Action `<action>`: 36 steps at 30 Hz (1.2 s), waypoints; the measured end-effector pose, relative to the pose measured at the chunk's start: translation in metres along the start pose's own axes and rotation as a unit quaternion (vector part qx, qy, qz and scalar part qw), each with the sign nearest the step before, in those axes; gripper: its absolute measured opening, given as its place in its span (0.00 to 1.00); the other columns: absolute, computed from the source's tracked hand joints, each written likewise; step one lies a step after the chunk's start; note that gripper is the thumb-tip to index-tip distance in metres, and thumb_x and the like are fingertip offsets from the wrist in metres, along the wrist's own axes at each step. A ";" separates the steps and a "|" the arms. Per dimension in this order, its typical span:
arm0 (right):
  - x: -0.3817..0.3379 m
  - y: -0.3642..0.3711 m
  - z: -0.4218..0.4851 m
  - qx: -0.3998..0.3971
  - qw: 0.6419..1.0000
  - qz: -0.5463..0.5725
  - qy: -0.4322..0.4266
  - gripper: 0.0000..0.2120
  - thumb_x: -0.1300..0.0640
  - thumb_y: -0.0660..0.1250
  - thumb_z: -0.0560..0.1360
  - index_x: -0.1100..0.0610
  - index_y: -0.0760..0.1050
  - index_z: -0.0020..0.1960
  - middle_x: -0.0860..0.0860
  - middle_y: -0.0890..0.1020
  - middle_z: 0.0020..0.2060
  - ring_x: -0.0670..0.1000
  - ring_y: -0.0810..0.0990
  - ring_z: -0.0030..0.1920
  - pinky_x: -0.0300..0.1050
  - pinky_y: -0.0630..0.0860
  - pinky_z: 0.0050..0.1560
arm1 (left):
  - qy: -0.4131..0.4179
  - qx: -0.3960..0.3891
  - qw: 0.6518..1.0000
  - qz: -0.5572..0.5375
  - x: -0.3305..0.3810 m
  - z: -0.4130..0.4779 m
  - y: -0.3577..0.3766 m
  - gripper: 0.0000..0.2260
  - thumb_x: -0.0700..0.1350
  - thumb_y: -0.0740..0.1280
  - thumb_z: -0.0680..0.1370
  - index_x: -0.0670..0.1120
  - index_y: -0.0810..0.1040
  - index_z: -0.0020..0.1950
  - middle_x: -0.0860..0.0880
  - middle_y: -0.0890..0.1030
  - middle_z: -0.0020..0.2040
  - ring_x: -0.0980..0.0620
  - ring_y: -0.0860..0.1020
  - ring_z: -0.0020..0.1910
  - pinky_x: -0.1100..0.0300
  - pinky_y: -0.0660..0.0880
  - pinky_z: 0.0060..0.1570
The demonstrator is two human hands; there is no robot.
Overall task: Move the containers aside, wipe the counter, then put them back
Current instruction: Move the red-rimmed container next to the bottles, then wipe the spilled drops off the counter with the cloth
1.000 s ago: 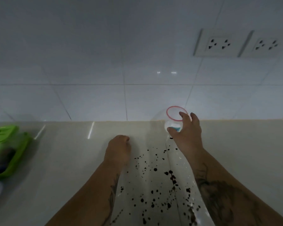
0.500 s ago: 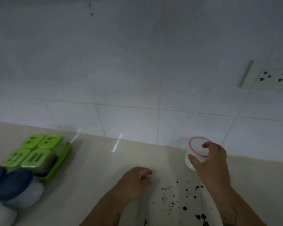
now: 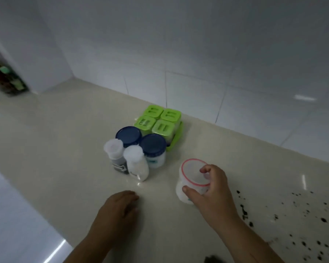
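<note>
Your right hand [image 3: 213,188] gripped the upright red-rimmed container [image 3: 193,179], the moved cluster of containers [image 3: 141,145] lying just up-left of it and nearer it than your loosely curled, empty left hand [image 3: 118,209].

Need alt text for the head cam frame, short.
The right hand grips a red-rimmed clear container on a beige counter, beside clustered jars; the left hand rests empty. Dark specks dot the counter at right.

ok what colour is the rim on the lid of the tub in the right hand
Red-pink, a thin ring around the clear lid of the tub in the right hand; head view.
</note>
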State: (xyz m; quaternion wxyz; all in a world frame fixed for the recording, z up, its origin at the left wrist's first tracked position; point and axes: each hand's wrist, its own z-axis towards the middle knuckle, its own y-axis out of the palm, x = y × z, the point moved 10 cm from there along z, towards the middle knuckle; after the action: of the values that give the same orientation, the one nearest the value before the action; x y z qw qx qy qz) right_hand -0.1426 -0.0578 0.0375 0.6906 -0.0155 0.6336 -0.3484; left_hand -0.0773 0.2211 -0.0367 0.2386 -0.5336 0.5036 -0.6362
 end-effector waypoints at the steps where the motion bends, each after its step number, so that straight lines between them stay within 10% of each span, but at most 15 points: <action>1: -0.009 0.020 -0.006 0.000 1.000 0.004 -0.003 0.28 0.50 0.79 0.60 0.41 0.65 0.51 0.37 0.68 0.54 0.30 0.69 0.53 0.22 0.64 0.46 | 0.014 0.011 1.000 0.004 -0.010 -0.004 -0.006 0.15 0.50 0.70 0.75 0.50 0.82 0.61 0.52 0.79 0.63 0.48 0.77 0.63 0.59 0.68 0.64; 15: -0.043 0.117 -0.036 0.095 0.991 -0.098 -0.012 0.31 0.51 0.78 0.62 0.48 0.64 0.58 0.51 0.66 0.66 0.47 0.68 0.63 0.40 0.70 0.52 | 0.102 0.045 0.994 0.015 -0.034 -0.014 -0.011 0.17 0.55 0.63 0.78 0.53 0.77 0.66 0.51 0.75 0.69 0.48 0.70 0.70 0.47 0.61 0.71; 19: -0.047 0.117 -0.039 0.039 0.995 -0.093 -0.010 0.44 0.53 0.79 0.63 0.54 0.60 0.73 0.58 0.57 0.75 0.36 0.53 0.70 0.23 0.53 0.63 | 0.179 0.036 0.983 -0.023 -0.023 -0.025 -0.013 0.11 0.48 0.66 0.77 0.52 0.82 0.58 0.53 0.82 0.58 0.51 0.78 0.59 0.49 0.69 0.64; 23: -0.046 0.065 -0.069 -0.013 0.991 -0.135 -0.013 0.25 0.53 0.70 0.73 0.53 0.69 0.68 0.52 0.64 0.73 0.44 0.62 0.71 0.32 0.58 0.68 | 0.234 0.017 0.968 -0.092 0.023 -0.044 -0.001 0.10 0.47 0.64 0.74 0.52 0.82 0.52 0.55 0.83 0.49 0.53 0.79 0.49 0.49 0.73 0.57; 28: -0.016 0.001 -0.157 -0.193 0.890 -0.389 -0.137 0.12 0.59 0.68 0.70 0.54 0.81 0.53 0.52 0.79 0.62 0.54 0.77 0.61 0.55 0.78 0.55 | 0.245 -0.049 0.961 -0.121 0.108 -0.059 0.050 0.10 0.51 0.64 0.74 0.58 0.81 0.53 0.61 0.82 0.51 0.59 0.77 0.52 0.50 0.62 0.67; 32: 0.038 -0.010 -0.229 -0.319 0.809 -0.474 -0.138 0.26 0.37 0.56 0.77 0.42 0.63 0.74 0.47 0.64 0.75 0.53 0.61 0.75 0.59 0.62 0.71 | 0.227 -0.033 0.966 -0.121 0.152 -0.031 0.065 0.10 0.48 0.66 0.73 0.55 0.82 0.53 0.59 0.83 0.51 0.55 0.79 0.53 0.46 0.66 0.66; 36: 0.051 0.003 -0.223 -0.285 0.833 -0.452 -0.147 0.29 0.36 0.52 0.79 0.42 0.52 0.77 0.45 0.55 0.78 0.53 0.53 0.77 0.61 0.54 0.73 | 0.174 0.024 0.971 -0.165 0.173 0.000 0.068 0.11 0.47 0.63 0.76 0.51 0.83 0.54 0.54 0.84 0.52 0.51 0.81 0.52 0.48 0.73 0.58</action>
State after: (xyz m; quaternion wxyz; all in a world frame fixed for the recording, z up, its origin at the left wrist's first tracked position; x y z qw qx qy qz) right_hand -0.3415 0.0124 -0.0520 0.5064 -0.5471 0.5178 -0.4196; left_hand -0.1479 0.0496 -0.0212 0.0520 -0.4848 0.4271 -0.7615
